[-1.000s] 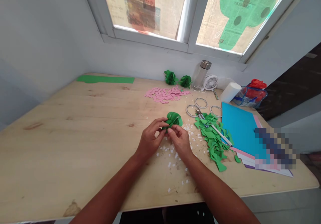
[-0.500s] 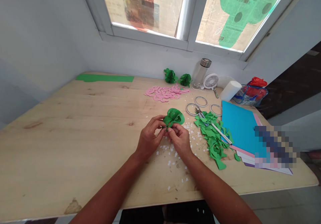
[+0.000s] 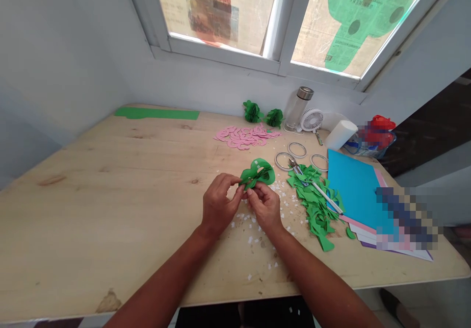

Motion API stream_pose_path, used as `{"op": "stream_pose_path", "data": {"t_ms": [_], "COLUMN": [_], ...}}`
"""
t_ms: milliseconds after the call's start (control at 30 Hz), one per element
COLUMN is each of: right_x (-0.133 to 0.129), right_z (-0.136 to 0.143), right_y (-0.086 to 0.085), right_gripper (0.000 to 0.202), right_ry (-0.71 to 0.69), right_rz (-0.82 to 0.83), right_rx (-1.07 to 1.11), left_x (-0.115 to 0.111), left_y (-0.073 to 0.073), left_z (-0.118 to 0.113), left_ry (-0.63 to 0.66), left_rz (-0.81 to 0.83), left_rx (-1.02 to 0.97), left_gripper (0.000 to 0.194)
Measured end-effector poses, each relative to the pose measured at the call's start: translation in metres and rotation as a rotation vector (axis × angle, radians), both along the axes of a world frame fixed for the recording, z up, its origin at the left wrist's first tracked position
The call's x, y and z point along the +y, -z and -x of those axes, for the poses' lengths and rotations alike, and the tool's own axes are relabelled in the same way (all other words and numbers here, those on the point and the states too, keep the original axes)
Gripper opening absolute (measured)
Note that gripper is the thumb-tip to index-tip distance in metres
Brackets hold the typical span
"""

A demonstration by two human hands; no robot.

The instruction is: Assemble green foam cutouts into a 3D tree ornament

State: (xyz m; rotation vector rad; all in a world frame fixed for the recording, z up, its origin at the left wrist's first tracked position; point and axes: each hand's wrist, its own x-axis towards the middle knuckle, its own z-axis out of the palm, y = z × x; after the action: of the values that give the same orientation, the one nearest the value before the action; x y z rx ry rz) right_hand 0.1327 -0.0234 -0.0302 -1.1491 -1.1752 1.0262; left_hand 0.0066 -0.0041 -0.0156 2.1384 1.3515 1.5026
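A layered green paper cutout [image 3: 263, 171] with rounded lobes is held just above the table, its sheets fanned apart. My left hand [image 3: 221, 198] pinches its left edge between thumb and fingers. My right hand [image 3: 265, 205] grips its lower edge, the thumb near the left fingertips. A small white piece shows on its upper sheet. Beneath and around the hands lie small white paper bits [image 3: 250, 240]. To the right is a heap of green paper scraps [image 3: 318, 215], with scissors [image 3: 296, 166] and a white pen [image 3: 327, 198] on top.
Rolls of tape [image 3: 297, 149] lie beyond the scraps. Pink paper cutouts [image 3: 243, 136], green paper ornaments [image 3: 252, 112], a glass bottle [image 3: 297, 107] and a small fan [image 3: 311, 119] are near the wall. Blue paper [image 3: 353, 186] tops a stack at right; a green strip [image 3: 158, 113] lies back left.
The green cutout has turned and spread, showing a flat upper sheet with a white piece instead of its layered edges. Both hands keep hold of it. A foot has appeared at lower right.
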Motion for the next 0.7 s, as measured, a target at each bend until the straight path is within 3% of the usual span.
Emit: {"op": "stream_pose_path", "data": {"t_ms": [233, 467, 700], "right_x": [-0.003, -0.002, -0.002], "right_z": [0.001, 0.000, -0.002], "right_y": [-0.007, -0.006, -0.005], "right_gripper": [0.024, 0.025, 0.023], "right_ry": [0.045, 0.051, 0.063], "right_rz": [-0.046, -0.051, -0.110], "right_rx": [-0.186, -0.227, -0.336], "left_x": [-0.002, 0.000, 0.003], "left_y": [-0.005, -0.006, -0.012], "left_z": [-0.001, -0.002, -0.002], "left_ry": [0.029, 0.115, 0.249], "left_rz": [0.172, 0.596, 0.835], "left_rx": [-0.104, -0.460, -0.740], "left_gripper": [0.009, 0.010, 0.021]}}
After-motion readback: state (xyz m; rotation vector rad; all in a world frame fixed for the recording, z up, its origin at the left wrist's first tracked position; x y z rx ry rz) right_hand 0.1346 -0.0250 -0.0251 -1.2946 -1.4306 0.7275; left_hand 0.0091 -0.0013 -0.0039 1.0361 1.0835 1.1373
